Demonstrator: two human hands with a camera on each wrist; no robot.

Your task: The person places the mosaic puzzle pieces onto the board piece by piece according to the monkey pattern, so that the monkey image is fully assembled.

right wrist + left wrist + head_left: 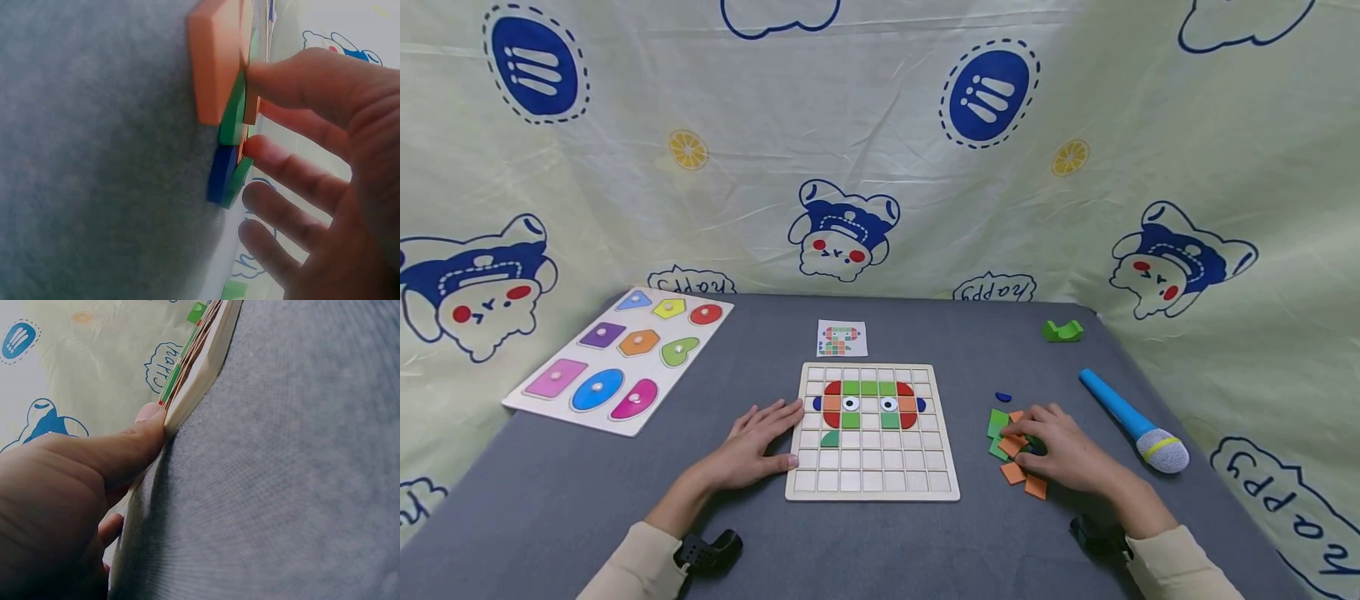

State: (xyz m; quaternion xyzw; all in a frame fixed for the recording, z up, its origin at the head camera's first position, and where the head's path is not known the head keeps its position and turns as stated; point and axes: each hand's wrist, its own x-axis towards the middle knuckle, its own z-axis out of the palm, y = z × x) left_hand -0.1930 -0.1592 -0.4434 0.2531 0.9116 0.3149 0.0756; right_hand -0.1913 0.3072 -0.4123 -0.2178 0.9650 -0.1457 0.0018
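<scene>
A pale wooden grid board (872, 492) lies on the table, with red, green, orange and blue tiles and two eye tiles set in its upper squares. My left hand (756, 446) rests at the board's left side, fingers extended on its edge; the left wrist view shows the thumb (134, 440) against the rim. Over a loose pile to the right is my right hand (1063, 450), its thumb and index finger pinching an orange tile (1012, 445). Green tiles (997, 419) lie beside it. In the right wrist view the other fingers (281, 206) stay apart from the tiles.
A small pattern card (841, 350) lies behind the board. At the left is a shape puzzle (565, 339) with knobbed pieces. A toy microphone (1123, 408) and a green curved block (1063, 332) lie at the right. One blue piece (1003, 397) sits above the pile.
</scene>
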